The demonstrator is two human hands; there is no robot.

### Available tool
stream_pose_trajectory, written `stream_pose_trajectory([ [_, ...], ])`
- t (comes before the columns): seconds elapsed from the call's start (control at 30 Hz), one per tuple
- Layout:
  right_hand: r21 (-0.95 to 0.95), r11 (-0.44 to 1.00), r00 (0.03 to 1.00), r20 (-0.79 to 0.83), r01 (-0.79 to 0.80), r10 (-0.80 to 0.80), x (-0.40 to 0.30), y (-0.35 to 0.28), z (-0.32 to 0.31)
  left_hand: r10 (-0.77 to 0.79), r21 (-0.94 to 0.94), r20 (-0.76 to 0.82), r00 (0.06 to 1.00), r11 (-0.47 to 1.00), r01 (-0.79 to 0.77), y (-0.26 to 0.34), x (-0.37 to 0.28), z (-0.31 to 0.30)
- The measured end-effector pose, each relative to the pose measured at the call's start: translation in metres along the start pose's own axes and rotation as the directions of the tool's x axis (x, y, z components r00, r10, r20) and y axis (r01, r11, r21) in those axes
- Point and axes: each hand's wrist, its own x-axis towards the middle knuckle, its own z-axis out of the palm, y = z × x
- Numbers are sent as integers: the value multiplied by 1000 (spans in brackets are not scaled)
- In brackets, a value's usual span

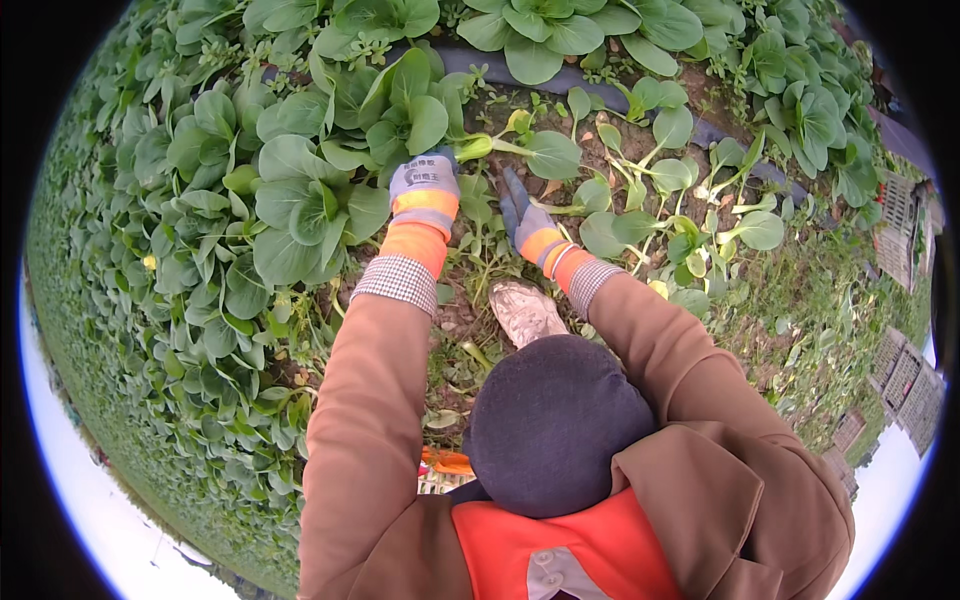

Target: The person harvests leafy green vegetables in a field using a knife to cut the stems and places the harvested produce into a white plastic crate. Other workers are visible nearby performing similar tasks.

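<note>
Both of my hands wear grey and orange work gloves. My left hand [425, 180] is closed around a leafy green plant like bok choy [409, 105], whose pale stem base [474, 147] points right past the glove; the fingers are partly hidden by leaves. My right hand [523, 215] is low over the soil, just right of and below that stem base, with its fingers extended and nothing seen in it; a knife cannot be made out. Cut leaves [634, 225] lie on the soil to its right.
Dense leafy plants [300, 202] grow at the left and along the top. A dark plastic strip or hose [562, 77] crosses the soil beyond my hands. A muddy boot [525, 311] stands below my right hand. Plastic crates [896, 217] stand at the far right.
</note>
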Motion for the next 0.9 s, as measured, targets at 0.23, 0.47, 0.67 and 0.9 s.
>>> stream_pose_trajectory([
  [0.23, 151, 961, 966, -158, 230, -207, -60, -2, -23, 49, -499, -393, 918, 828, -257, -35, -76, 18],
  [0.47, 571, 635, 802, -70, 520, -593, -72, -70, -74, -45, -977, -51, 998, 211, -40, -27, -184, 10],
  [0.67, 566, 770, 923, 42, 294, -383, -93, -109, -68, -25, -657, -258, 966, 738, -157, -31, -229, -3],
  [0.9, 603, 740, 861, 164, 298, -481, -105, -151, -68, 265, 43, -541, 798, 957, -288, -11, -223, -27],
])
